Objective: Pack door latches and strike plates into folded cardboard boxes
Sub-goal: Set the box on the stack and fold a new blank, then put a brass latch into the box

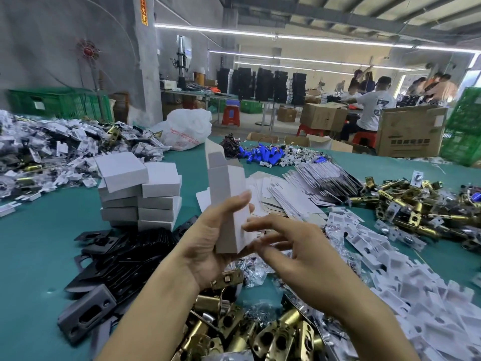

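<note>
Cardboard box (pixel 229 204), grey-white and half folded, stands upright above the middle of the teal desk (pixel 39 243) with its top flap open, and the left hand (pixel 208 243) grips it round the lower half. The right hand (pixel 299 256) hovers just beside it, fingers (pixel 260 225) spread and loose, holding nothing. Their tips are at the box's lower edge, too blurred to say whether they touch. Now the writing: a red vertical sign (pixel 143 10) on the pillar carries yellow characters too small to read. The white plastic bag (pixel 187 128) has red print, also unreadable. The brown carton (pixel 408 134) at the far right shows dark block print that is not legible. On to the containers: closed white boxes (pixel 140 194) sit stacked in two columns left of the hands, and flat box blanks (pixel 312 188) lie fanned out behind. Green crates (pixel 57 102) stand far left, and what is in them cannot be told. Loose on the desk, brass latches (pixel 260 332) are heaped under the wrists. Black strike plates (pixel 125 256) lie piled just below the stack, and blue cylinders (pixel 263 155) are scattered farther back.
</note>
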Tool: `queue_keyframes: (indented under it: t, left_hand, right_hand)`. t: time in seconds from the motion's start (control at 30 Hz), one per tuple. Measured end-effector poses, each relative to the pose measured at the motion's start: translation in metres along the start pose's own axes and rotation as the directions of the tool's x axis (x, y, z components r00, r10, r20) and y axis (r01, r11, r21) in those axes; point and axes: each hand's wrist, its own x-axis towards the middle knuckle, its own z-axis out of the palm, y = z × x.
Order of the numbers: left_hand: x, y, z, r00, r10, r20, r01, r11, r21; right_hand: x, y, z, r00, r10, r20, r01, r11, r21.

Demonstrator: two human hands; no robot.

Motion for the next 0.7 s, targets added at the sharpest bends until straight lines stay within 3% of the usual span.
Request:
queue_keyframes:
  t: [0.1,0.23,0.37,0.53,0.7]
  left_hand:
    - [0.000,0.006,0.001,0.997,0.078,-0.011,-0.078,0.996,-0.049]
    - [0.002,0.010,-0.003,0.978,0.163,-0.126,-0.173,0.983,-0.068]
    - [0.004,0.008,-0.002,0.952,0.250,-0.179,-0.245,0.968,0.048]
    - [-0.001,0.008,0.000,0.949,0.303,-0.090,-0.292,0.949,0.117]
    - [-0.006,0.008,0.002,0.973,0.224,0.061,-0.229,0.969,0.097]
  right_hand:
    - [0.000,0.008,0.000,0.997,0.071,-0.026,-0.072,0.997,-0.029]
    - [0.000,0.017,0.004,0.986,0.159,-0.043,-0.164,0.978,-0.126]
    - [0.002,0.019,0.019,0.979,0.190,0.075,-0.172,0.964,-0.201]
    - [0.000,0.012,0.050,0.955,0.236,0.182,-0.154,0.913,-0.378]
    - [0.003,0.016,0.061,0.964,0.246,0.103,-0.212,0.941,-0.263]
